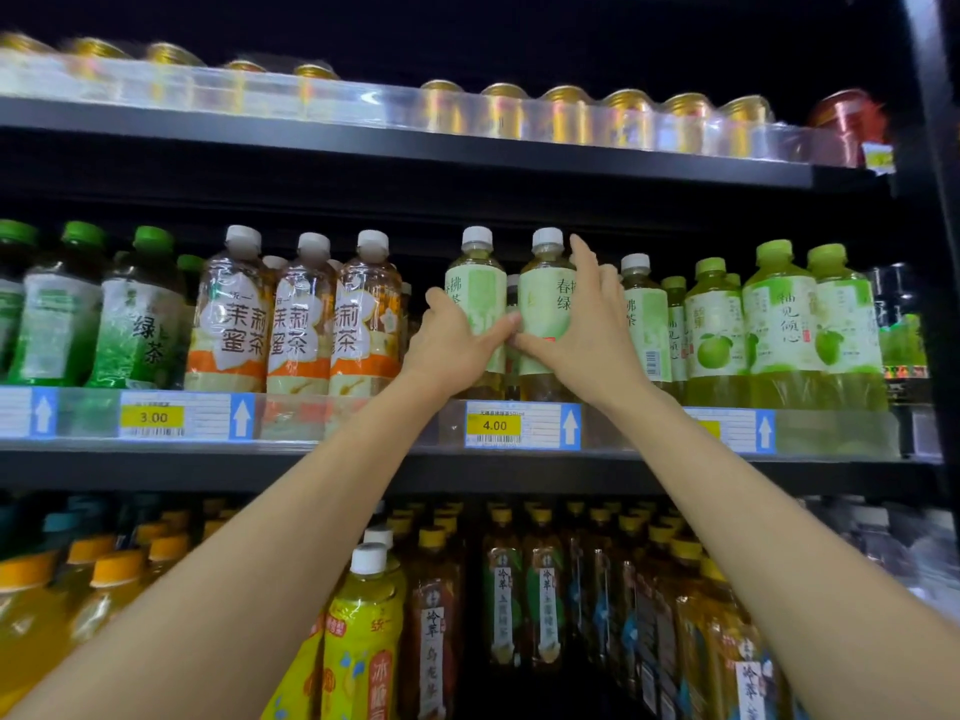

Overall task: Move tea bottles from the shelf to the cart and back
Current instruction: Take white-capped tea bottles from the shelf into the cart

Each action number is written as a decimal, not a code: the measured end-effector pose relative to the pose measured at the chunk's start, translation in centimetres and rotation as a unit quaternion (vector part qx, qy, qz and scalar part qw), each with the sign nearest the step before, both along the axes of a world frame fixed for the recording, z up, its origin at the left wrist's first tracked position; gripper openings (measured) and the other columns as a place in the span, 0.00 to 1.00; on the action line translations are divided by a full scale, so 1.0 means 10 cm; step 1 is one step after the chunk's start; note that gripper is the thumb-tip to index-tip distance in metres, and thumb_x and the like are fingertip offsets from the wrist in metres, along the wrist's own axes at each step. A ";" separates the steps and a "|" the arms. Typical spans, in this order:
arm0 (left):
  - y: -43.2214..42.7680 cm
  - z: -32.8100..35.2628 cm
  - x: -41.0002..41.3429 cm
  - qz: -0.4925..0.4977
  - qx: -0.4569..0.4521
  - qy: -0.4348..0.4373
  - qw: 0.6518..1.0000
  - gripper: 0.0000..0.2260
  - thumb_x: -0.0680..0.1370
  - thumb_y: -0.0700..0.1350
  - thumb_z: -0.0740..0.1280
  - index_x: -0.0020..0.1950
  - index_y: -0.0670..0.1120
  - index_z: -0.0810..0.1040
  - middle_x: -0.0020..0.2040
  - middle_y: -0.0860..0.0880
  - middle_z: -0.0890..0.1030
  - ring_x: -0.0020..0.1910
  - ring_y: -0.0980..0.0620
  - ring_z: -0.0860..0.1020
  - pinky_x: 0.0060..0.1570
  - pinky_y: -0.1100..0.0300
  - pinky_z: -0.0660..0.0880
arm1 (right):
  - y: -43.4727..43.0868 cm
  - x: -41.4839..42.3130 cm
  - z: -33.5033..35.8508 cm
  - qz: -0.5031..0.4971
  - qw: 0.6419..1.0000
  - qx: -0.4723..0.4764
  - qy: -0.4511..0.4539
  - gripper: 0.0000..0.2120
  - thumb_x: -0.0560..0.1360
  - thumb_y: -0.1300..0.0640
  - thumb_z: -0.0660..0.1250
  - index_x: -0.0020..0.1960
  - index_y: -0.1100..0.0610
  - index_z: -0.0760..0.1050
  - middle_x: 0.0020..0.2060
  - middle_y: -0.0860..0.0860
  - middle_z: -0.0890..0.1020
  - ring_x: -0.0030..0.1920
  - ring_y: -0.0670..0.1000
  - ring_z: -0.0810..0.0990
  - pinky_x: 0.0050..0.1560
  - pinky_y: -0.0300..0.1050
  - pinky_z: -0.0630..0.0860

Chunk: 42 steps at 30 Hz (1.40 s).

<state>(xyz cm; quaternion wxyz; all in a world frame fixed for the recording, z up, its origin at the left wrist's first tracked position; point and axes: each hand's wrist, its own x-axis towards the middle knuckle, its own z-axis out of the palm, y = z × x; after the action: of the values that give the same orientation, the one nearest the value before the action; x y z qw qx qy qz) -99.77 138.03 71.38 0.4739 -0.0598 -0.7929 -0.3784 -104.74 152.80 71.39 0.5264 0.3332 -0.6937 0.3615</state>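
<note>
Two pale green tea bottles with white caps stand upright, side by side and touching, at the front of the middle shelf, just above the yellow price tag. Each hand has one. The left hand wraps the left bottle from its outer side, thumb lying across the label toward the middle. The right hand grips the right bottle the same way from the other side, thumb low across the label, fingers curled round the far side and the forefinger pointing up beside the neck. The fingertips behind the bottles are hidden, so how firmly each grip is closed is probably, not certainly, tight.

The relation that matters: both bottles have their long axis vertical and sit behind a clear rail along the shelf edge, straight ahead of the hands and at about their height. Getting them out seems to call for a lift over that rail, then a pull back toward the body. The right bottle stands just beside a third matching bottle, so the right hand has less room. The cart is not in view.
</note>
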 end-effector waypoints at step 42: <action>-0.01 0.05 -0.03 0.092 -0.101 0.005 0.991 0.45 0.74 0.49 0.75 0.80 0.46 0.48 0.71 0.39 0.66 0.67 0.38 0.71 0.63 0.45 0.70 | -0.06 0.07 0.08 -0.211 0.962 0.173 0.027 0.52 0.66 0.42 0.79 0.79 0.59 0.54 0.69 0.55 0.67 0.67 0.55 0.64 0.68 0.49 0.63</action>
<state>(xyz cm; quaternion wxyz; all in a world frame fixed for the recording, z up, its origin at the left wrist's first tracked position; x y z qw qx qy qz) -100.11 137.97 71.92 0.5019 -0.0359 -0.8269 -0.2511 -104.03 152.20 72.17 0.5436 0.2750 -0.7856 0.1082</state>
